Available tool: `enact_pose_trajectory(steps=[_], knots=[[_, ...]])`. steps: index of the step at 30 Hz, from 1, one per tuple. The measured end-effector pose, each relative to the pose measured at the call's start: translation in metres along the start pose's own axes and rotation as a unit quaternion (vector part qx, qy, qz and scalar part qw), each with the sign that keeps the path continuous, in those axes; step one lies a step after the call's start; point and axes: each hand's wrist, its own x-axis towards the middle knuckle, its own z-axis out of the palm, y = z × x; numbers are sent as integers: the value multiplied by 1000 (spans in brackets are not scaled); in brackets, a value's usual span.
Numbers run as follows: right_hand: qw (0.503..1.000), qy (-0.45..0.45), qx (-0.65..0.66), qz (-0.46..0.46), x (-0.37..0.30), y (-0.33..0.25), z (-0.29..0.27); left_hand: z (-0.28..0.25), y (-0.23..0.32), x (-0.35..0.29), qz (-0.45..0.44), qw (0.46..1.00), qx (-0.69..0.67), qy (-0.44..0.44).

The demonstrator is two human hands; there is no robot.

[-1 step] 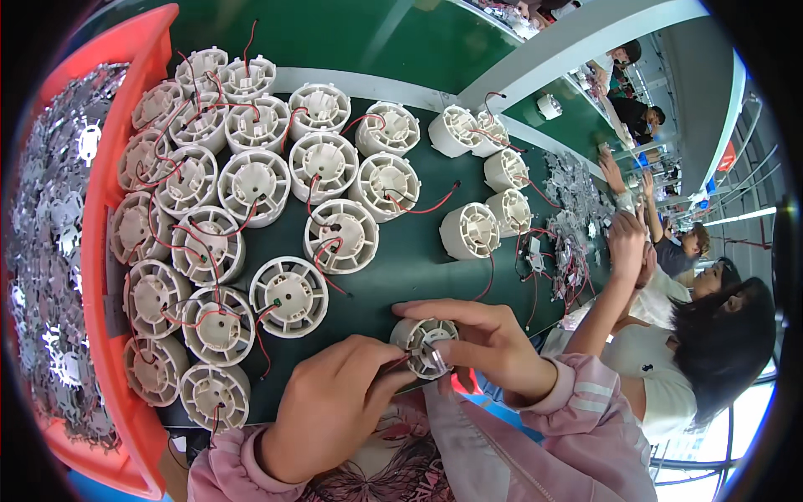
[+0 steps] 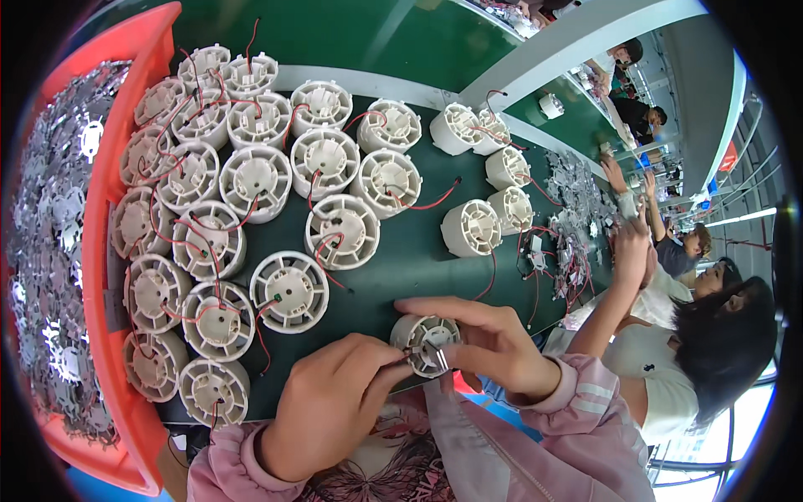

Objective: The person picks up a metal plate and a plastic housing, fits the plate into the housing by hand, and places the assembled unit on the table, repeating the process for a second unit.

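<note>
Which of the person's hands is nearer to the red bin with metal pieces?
Left. The left hand is apart from the red bin, to its right; the right hand is farther right, holding a white round part.

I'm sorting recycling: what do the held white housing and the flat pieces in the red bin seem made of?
White housing: probably matte plastic, given its even, low-shine surface. Flat pieces: likely thin, shiny metal, judging by silvery glints.

Looks smooth and faintly glossy on the green tabletop; like matt, off-white plastic on the held housing at its near edge; like bright metal on the small piece against it. Gleams like thin sheet metal on cutouts inside the smooth red plastic bin along the left edge.
</note>
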Motion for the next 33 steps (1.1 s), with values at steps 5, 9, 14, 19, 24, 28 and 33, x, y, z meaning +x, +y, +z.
enact_pose_trajectory(steps=[5, 9, 14, 19, 24, 28, 33], knots=[[951, 12, -259, -166, -18, -5, 16, 1, 13, -3, -11, 999, -35, 24], [926, -14, -281, -252, -25, -4, 11, -8, 36, -2, -7, 999, -47, 8], [911, -72, -252, -319, -45, -9, 0, -10, 44, -15, 102, 993, 23, -47], [929, -105, -233, -268, -60, -2, -9, 2, 29, -16, 249, 960, 76, -106], [894, -68, -240, -372, -53, 0, -2, 4, 42, -10, 121, 986, -3, -111], [881, -45, -276, -383, -53, 2, 0, 2, 54, -6, 22, 992, -61, -106], [910, -61, -214, -351, -54, 7, -2, -4, 58, -6, -287, 849, -393, -205]])
